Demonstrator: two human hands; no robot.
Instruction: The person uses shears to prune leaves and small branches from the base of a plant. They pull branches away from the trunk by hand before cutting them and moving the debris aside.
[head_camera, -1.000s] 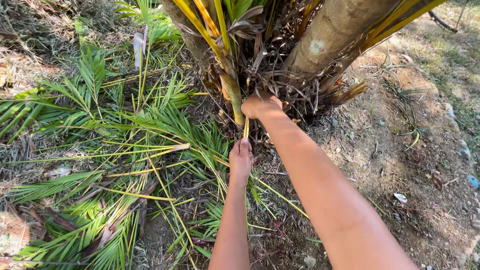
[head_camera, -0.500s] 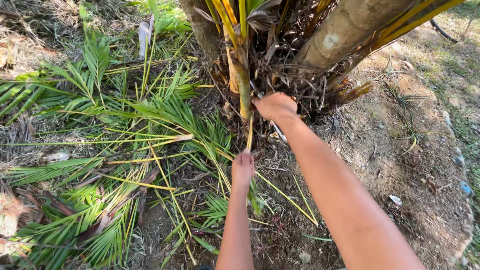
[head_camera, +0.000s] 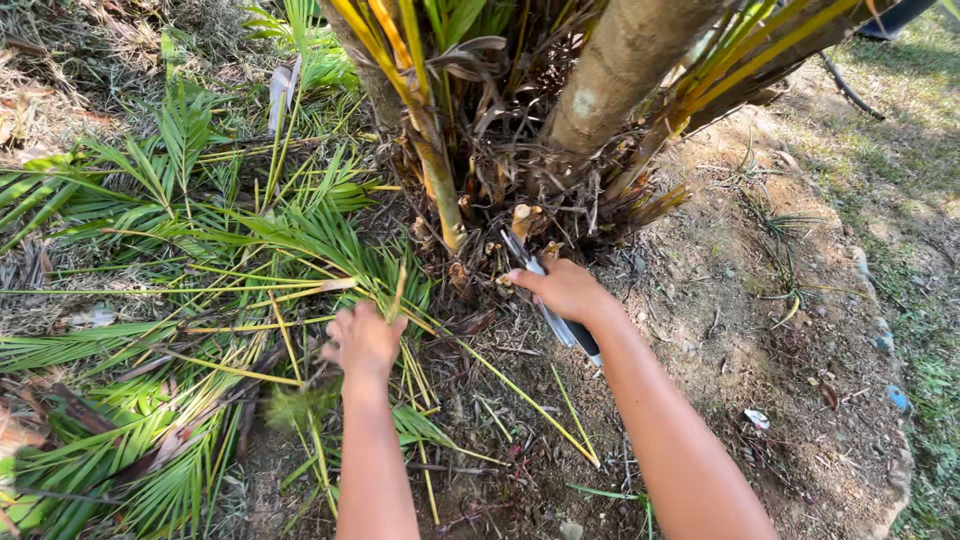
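R hand (head_camera: 565, 290) grips knife (head_camera: 555, 315), blade pointing at palm base (head_camera: 520, 215) just ahead. L hand (head_camera: 363, 340) closed round cut frond stalk (head_camera: 398, 290), fronds (head_camera: 180, 300) to its left.

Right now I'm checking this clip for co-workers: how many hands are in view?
2, both the person's own. The left hand grips a thin yellow-green palm stem over the cut fronds. The right hand holds a dark-handled knife at the palm base. No others visible.

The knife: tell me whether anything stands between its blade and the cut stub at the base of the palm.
Nothing visible does. The right hand holds the knife with its blade tip pointing at the cut stub, and only dry fibres lie around the stub. The left hand grips a thin yellow stalk off to the side.
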